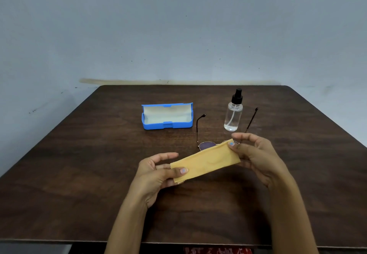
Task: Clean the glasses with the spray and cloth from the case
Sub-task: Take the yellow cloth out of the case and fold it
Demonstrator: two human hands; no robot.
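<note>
wall point(178, 25): pale blue-grey, scuffed | table point(79, 174): dark wood, against wall

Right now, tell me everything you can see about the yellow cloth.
The yellow cloth looks like soft, thin microfibre, folded into a long strip. It is held stretched above the wooden table, tilted up toward the right. The left hand pinches its lower end, the right hand its upper end. It hides part of the glasses lying behind it.

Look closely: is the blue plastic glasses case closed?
No, the blue plastic glasses case sits with its lid raised, showing its pale lining.
</note>
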